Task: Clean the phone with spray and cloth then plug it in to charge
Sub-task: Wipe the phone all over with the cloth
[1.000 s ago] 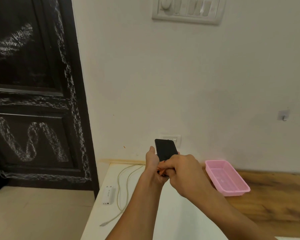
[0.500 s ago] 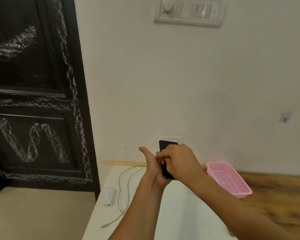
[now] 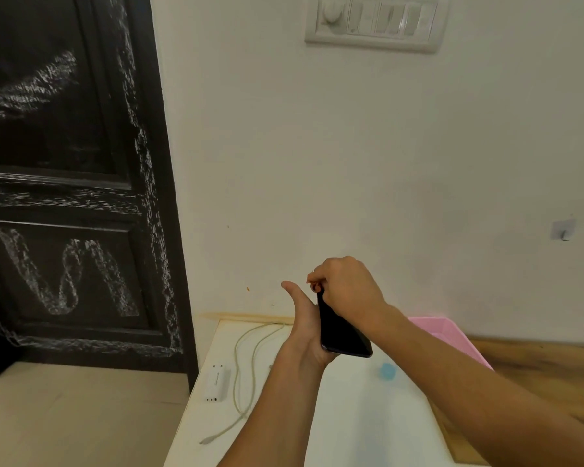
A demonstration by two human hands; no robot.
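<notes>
I hold a black phone upright above the white table, its dark screen facing right. My left hand grips it from behind, thumb sticking up. My right hand is curled over the phone's top end and clutches an orange cloth, of which only a sliver shows between the fingers. A white charger adapter lies near the table's left edge, beside a loose pale cable. A small blue object, blurred, sits on the table below the phone.
A pink plastic tray stands against the wall to the right, on a wooden surface. The white table ends at left beside a black chalk-marked door. A switch panel is high on the wall.
My right hand with the cloth has slid up the phone from its lower end to its top. The phone's lower screen is now uncovered.
</notes>
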